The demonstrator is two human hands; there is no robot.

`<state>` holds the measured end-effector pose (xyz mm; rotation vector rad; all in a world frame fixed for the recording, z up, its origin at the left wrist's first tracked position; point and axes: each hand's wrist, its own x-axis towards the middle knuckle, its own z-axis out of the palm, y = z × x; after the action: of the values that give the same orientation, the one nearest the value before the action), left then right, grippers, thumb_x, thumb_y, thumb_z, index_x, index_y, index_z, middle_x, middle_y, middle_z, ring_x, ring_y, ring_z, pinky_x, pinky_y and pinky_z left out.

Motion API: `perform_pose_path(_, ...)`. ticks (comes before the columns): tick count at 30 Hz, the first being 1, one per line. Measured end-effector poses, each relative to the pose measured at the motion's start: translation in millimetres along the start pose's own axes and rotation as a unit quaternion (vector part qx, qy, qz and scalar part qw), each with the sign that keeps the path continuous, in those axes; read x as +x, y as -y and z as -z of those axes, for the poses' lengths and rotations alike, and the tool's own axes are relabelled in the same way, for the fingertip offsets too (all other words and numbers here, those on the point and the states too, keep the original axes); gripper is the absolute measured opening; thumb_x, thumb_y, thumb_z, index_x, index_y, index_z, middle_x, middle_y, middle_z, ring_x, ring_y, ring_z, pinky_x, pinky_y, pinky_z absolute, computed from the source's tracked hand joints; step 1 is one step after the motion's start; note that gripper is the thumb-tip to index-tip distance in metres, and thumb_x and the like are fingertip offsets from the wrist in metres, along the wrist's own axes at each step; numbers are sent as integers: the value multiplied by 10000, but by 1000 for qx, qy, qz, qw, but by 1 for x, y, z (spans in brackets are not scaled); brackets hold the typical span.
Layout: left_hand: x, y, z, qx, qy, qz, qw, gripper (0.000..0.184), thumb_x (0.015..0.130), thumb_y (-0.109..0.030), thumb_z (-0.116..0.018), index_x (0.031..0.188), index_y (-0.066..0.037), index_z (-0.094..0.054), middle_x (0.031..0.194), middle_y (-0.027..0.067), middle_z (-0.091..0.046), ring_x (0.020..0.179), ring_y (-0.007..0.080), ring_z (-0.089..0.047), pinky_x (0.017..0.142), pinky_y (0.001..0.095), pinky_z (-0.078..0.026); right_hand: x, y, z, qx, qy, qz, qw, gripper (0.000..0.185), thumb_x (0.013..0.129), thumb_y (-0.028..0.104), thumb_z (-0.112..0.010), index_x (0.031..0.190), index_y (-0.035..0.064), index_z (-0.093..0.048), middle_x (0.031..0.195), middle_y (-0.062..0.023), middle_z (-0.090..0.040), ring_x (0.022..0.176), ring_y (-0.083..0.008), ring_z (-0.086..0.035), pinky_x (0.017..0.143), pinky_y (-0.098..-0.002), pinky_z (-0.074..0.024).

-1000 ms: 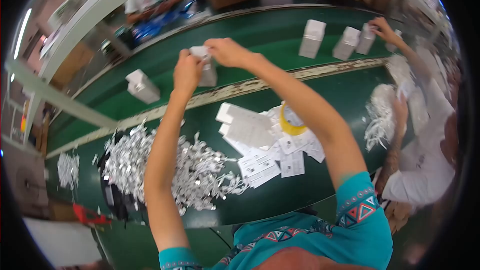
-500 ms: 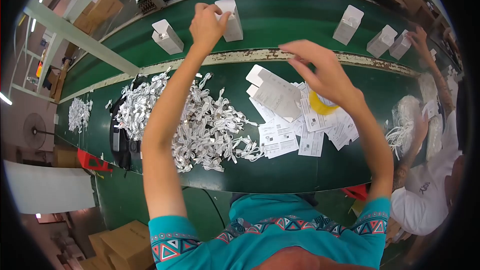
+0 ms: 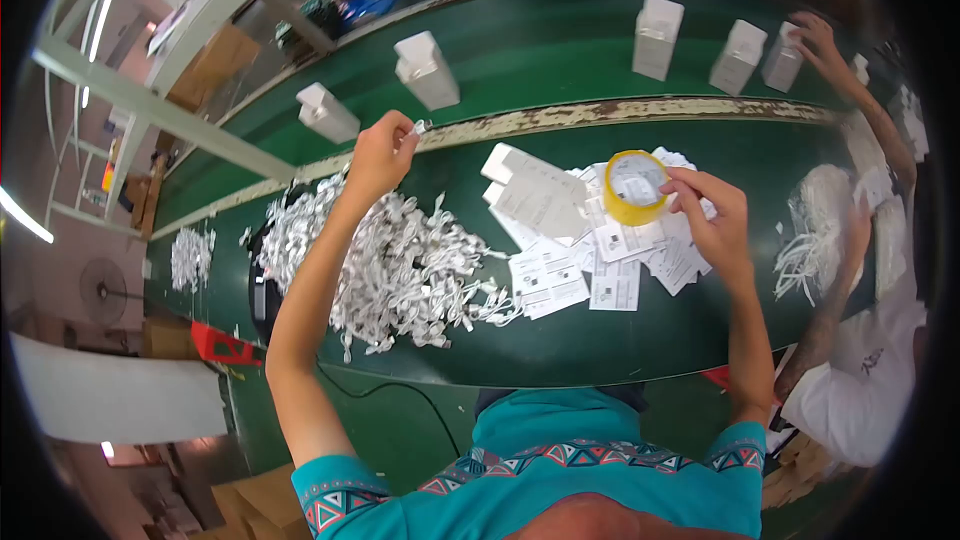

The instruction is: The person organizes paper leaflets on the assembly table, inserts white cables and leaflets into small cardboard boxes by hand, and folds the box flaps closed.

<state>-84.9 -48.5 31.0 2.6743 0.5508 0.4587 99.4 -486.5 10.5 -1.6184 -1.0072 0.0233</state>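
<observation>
My left hand point(image 3: 383, 155) is raised over the back of the heap of white cables point(image 3: 400, 270), closed on a small white piece that looks like the end of a white cable point(image 3: 421, 127). My right hand point(image 3: 715, 220) is at the right edge of a yellow tape roll point(image 3: 625, 210), its thumb and forefinger pinched together; whether they grip the roll or a sheet there is unclear. The roll rests on spread printed leaflets point(image 3: 615, 285). Left of it, a white carton point(image 3: 540, 190) lies on its side with its flap out.
Beyond a worn ledge point(image 3: 560, 120), white boxes stand on the green belt: a nearer left one point(image 3: 328, 115), another point(image 3: 428, 72), and several at right. A co-worker's hand point(image 3: 825, 45) touches one. Bagged white cables point(image 3: 815, 230) lie at right. A post point(image 3: 160, 105) rises at left.
My left hand has come away from a box on the belt and moved down and left with the small white piece. My right hand has lowered to the tape roll. The view has shifted.
</observation>
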Motion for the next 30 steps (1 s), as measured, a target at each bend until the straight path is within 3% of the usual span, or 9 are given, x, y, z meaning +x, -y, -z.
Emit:
perform_pose_path(1,10,-18,0,-169,-11,0,985,124,908,-110,-702,999,-33,-666,844,103,-697,711,207,-688,664,372,-542,-3,-11,1,21,-41,-7,999,216,955,-35,-626,1146,-33,-728,937,-109,-763,707,-118,-666,653,-250,-539)
perform_pose_path(3,28,-71,4,-282,47,-7,958,134,987,-61,-635,1096,17,-635,854,41,-679,661,79,-636,603,236,-519,-8,-30,1,25,-84,-14,996,228,946,-38,-640,1155,-26,-729,927,-99,-757,675,-102,-634,637,-241,-531)
perform_pose_path(7,78,-164,-24,-322,41,-121,938,174,961,-68,-687,1101,27,-648,842,32,-666,694,77,-649,618,221,-519,-10,-36,9,-16,-115,6,993,228,932,-59,-627,1135,-35,-728,866,-105,-749,632,-118,-639,587,-244,-522)
perform_pose_path(10,129,-220,-61,-222,-16,-183,958,145,858,-64,-766,974,5,-711,920,115,-716,782,214,-714,705,308,-550,-14,-45,17,-66,-129,22,989,223,922,-63,-632,1120,-34,-731,838,-99,-744,620,-125,-638,573,-252,-521)
perform_pose_path(13,182,-244,-120,-177,-156,-317,919,142,814,-75,-765,928,-5,-717,1034,180,-699,1043,384,-652,912,438,-516,-15,-47,21,-98,-151,36,983,230,913,-67,-639,1121,-31,-731,824,-102,-740,630,-135,-655,566,-261,-519)
perform_pose_path(16,216,-245,-166,-156,-232,-338,899,128,827,-82,-749,912,0,-702,1006,189,-690,980,386,-659,871,453,-520,-15,-44,22,-119,-143,46,981,230,895,-73,-655,1106,-26,-732,807,-109,-733,640,-162,-676,561,-275,-518)
perform_pose_path(18,229,-237,-179,-182,-99,-266,941,113,837,-88,-741,896,-4,-693,973,199,-683,938,391,-655,844,465,-517,-15,-48,25,-145,-138,65,978,229,883,-79,-661,1094,-24,-732,801,-111,-729,641,-176,-681,558,-280,-516)
perform_pose_path(24,224,-219,-189,-147,-122,-247,950,120,845,-103,-757,898,0,-725,880,167,-672,802,324,-653,737,412,-520,-15,-46,22,-163,-112,77,977,265,826,-82,-665,1068,-1,-737,779,-137,-698,637,-273,-671,572,-358,-520)
perform_pose_path(30,210,-202,-185,-119,-54,-242,961,148,870,-117,-751,946,1,-702,1046,202,-644,924,391,-657,793,454,-541,17,-40,17,39,-100,-72,992,221,985,3,-617,1184,-42,-700,909,-120,-737,747,-110,-686,652,-270,-574)
